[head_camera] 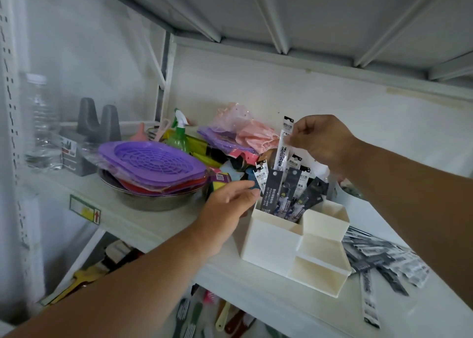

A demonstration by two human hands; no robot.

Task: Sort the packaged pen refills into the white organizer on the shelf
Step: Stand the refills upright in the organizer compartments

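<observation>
Head view, purple trays (153, 167) beside organizer (294, 237)

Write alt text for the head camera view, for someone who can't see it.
A person's right hand pinches a white packaged pen refill above the tall back compartment of a white organizer on a shelf, where other refills stand upright. The left hand touches those packs at the organizer's left edge. More refill packs lie loose to the right.

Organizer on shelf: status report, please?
Right hand pinches white refill pack above white organizer. Left hand touches standing packs. Path clear.
</observation>
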